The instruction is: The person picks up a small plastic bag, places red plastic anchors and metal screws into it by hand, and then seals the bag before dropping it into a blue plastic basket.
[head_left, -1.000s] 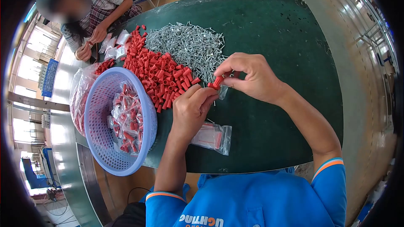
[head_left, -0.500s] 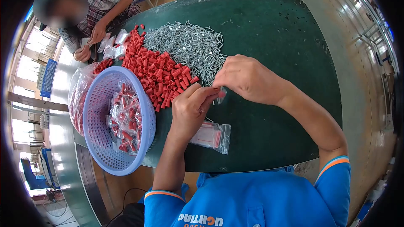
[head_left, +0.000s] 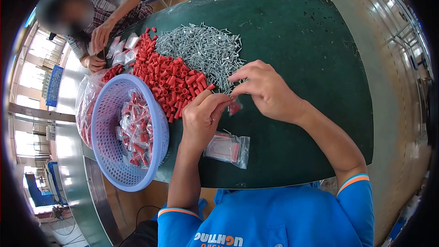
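Observation:
A small clear zip bag [head_left: 235, 107] with a red piece inside hangs over the dark green table. Its upper edge is pinched between the thumb and fingers of my left hand [head_left: 200, 118]. My right hand [head_left: 270, 92] is just beside the bag, fingers spread apart and one fingertip right at the bag's top edge. Red plastic caps [head_left: 176, 80] lie heaped beyond my left hand. Behind both hands spreads a pile of grey metal screws [head_left: 203, 48]. A stack of flat clear bags [head_left: 225, 148] rests on the table below my hands.
To the left stands a blue perforated basket [head_left: 104, 155] holding several filled bags. A large clear plastic sack [head_left: 83, 110] is behind it. Across the table a person [head_left: 112, 7] works with both hands near several small bags [head_left: 125, 56].
My right hand's fingers have opened from a pinch at the bag. The bag has swung slightly left and down with my left hand. The other person's hands have moved.

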### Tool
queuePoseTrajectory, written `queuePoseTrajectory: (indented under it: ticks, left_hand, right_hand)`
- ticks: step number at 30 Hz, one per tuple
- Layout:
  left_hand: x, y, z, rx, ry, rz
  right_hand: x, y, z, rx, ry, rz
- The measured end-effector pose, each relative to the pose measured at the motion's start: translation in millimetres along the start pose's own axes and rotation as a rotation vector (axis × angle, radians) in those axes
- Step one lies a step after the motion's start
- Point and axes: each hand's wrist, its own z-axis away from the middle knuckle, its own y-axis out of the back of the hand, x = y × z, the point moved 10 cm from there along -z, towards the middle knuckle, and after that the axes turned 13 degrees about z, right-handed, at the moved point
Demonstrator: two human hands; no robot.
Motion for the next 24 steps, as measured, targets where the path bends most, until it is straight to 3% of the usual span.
queuePoseTrajectory:
  ticks: [3, 5, 7, 9, 13, 15, 18, 21, 24]
  left_hand:
    - [-1, 1, 0, 0.021, 0.009, 0.01]
    - [-1, 2, -2, 0.022, 0.021, 0.04]
    - [-2, 1, -2, 0.019, 0.034, 0.067]
    - [-3, 1, -2, 0.025, 0.032, 0.118]
    - [-4, -2, 2, 0.021, 0.002, 0.187]
    - [-29, 1, 11, 0.145, 0.302, 0.431]
    - [-28, -3, 9, 0.252, 0.34, 0.682]
    - [-39, -13, 15, 0.136, 0.369, 0.555]
    - [-42, -11, 16, 0.208, 0.385, 0.614]
  right_hand:
    - [22, 10, 5, 0.076, -0.172, -0.11]
    - [45, -3, 15, -0.039, -0.471, -0.333]
    - [41, -18, 20, -0.122, -0.491, -0.401]
    - [35, -47, 31, -0.29, -0.606, -0.737]
    - [33, -59, 33, -0.367, -0.683, -0.947]
    - [35, -56, 35, -0.315, -0.739, -0.981]
    - [39, -56, 39, -0.229, -0.795, -1.007]
    - [38, -52, 37, -0.178, -0.792, -0.994]
    - [38, -50, 37, -0.159, -0.797, -0.982]
